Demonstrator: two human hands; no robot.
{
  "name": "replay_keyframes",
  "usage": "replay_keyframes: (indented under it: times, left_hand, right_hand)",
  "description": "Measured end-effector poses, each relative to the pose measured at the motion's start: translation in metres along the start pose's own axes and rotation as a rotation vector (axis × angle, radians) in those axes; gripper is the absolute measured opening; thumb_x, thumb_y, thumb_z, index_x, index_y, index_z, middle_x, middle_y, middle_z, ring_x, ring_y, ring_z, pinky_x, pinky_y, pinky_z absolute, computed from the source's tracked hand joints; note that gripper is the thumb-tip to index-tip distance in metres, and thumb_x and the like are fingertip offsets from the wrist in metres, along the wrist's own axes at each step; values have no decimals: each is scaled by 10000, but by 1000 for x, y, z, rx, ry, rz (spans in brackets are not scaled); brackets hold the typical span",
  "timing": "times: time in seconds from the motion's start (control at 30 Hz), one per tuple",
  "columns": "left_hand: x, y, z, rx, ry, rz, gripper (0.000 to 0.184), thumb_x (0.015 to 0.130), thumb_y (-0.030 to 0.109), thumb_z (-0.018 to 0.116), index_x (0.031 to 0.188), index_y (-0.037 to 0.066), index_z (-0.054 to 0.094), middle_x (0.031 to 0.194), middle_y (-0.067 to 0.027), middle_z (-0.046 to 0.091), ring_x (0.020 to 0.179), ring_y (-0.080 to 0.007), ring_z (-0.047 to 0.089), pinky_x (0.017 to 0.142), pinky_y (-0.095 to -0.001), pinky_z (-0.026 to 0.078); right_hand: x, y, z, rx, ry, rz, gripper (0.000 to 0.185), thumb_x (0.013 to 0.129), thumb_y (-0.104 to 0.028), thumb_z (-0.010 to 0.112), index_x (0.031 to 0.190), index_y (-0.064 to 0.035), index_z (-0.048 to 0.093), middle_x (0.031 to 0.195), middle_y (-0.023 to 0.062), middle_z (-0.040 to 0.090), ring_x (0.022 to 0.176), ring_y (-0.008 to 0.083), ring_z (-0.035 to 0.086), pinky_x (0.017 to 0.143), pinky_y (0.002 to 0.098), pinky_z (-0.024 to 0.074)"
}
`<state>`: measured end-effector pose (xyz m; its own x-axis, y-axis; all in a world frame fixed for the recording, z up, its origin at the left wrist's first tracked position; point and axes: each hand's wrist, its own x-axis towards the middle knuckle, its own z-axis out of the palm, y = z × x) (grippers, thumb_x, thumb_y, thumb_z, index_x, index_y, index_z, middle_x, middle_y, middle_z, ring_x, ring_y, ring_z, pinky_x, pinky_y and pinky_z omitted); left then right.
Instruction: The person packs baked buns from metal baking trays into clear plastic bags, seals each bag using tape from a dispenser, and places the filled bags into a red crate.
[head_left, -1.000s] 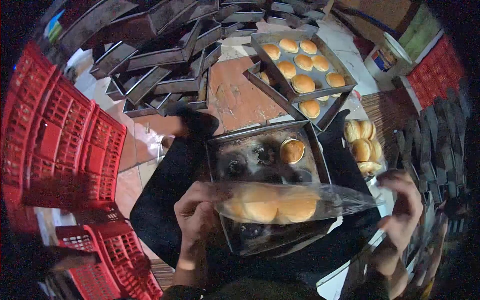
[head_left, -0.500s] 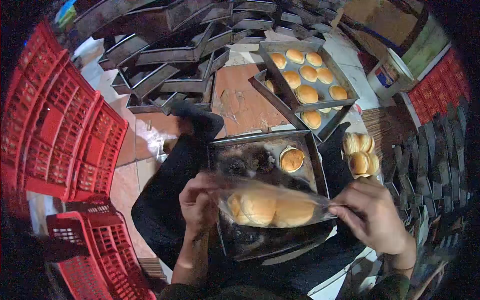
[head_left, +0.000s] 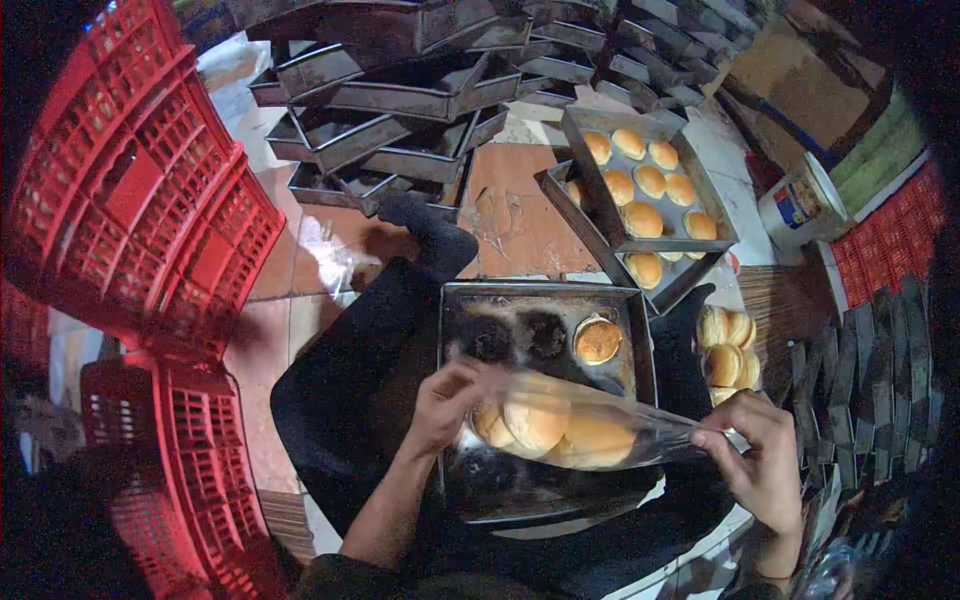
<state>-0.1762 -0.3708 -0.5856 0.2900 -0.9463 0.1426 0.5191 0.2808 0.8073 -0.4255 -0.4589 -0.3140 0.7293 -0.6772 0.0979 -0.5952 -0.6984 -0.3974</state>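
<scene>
Between my two hands a clear plastic bag point(head_left: 655, 432) stretches, with several golden buns point(head_left: 537, 420) inside it. My left hand point(head_left: 447, 402) pinches the bag's left end. At the bag's narrowed right end, my right hand point(head_left: 752, 455) grips the film between thumb and fingers. Beneath the bag lies a dark metal baking tray point(head_left: 645, 345) between my legs. One loose bun point(head_left: 598, 339) sits in that tray near its far right corner, browned face up. The bag hides part of the tray's bottom.
Stacked trays of buns point(head_left: 685, 243) stand ahead right, near a white bucket point(head_left: 805, 205). More buns point(head_left: 728, 350) lie beside my right leg. Red plastic crates point(head_left: 190, 190) rise at left. Empty metal trays point(head_left: 350, 150) are piled ahead, others point(head_left: 870, 385) at right.
The camera view has shifted, so the scene sits further right and lower. More of the bag's narrowed right end shows between the buns and my right hand. Both hands keep their grip.
</scene>
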Motion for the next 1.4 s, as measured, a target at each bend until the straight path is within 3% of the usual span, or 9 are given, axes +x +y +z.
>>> replay_keyframes:
  times: [0.13,0.37,0.53,0.73,0.9,1.0,1.07,1.13,1.4]
  left_hand:
    - [14,-3,0,-473,-33,252,309,793,162,662,1068,65,560,1072,-117,569,1046,-255,523,907,-377,407]
    - [17,1,-4,95,-103,29,344,790,238,664,1027,2,584,977,-130,604,1006,-235,557,881,-357,435]
    - [24,16,19,130,175,-232,207,851,101,565,997,-45,575,836,-88,619,680,-167,605,675,-288,497]
    - [28,18,25,347,561,119,329,806,118,631,1078,-8,496,971,-105,583,889,-185,567,802,-289,452]
    - [26,72,86,1208,-312,468,788,683,355,737,1268,-32,378,1064,-205,553,933,-327,553,870,-389,425]
    - [43,53,86,1140,-567,302,917,662,443,728,1303,-67,315,1097,-230,531,972,-364,539,875,-397,419]
    - [60,54,91,1095,-686,161,883,690,438,709,1316,-42,311,1095,-229,537,976,-365,541,865,-375,423]
    - [78,69,108,1149,-930,-417,842,699,367,736,1339,32,303,1246,-156,478,1126,-288,487,939,-364,379]
    - [67,29,108,871,-925,-77,381,861,283,545,1155,41,527,1046,-134,605,968,-248,585,861,-335,434]
  right_hand:
    - [3,2,0,67,-16,74,121,721,-92,682,705,3,609,672,109,585,630,259,572,594,327,428]
    - [12,-6,-3,77,-49,71,121,719,-88,686,718,10,616,657,108,584,624,248,577,579,320,439]
    - [11,0,-5,100,-35,118,113,711,-84,689,717,4,618,664,100,587,622,243,577,581,317,438]
    - [8,2,-2,5,68,48,104,706,-88,692,705,-16,616,661,95,581,627,246,556,595,327,425]
    - [4,4,-3,-53,41,-90,100,703,-94,690,728,-41,609,663,82,538,630,252,511,591,336,393]
    - [6,4,0,-95,60,-114,109,704,-100,688,741,-47,600,656,77,507,630,254,493,589,339,372]
    - [11,9,3,-91,118,-99,125,712,-118,681,734,-51,579,651,72,481,631,252,478,590,352,349]
    - [20,17,1,-228,137,-175,140,716,-136,677,724,-53,564,661,70,481,636,247,478,601,353,340]
    - [23,21,4,-152,147,-272,164,689,-166,710,707,-70,578,630,48,471,639,231,471,608,346,334]
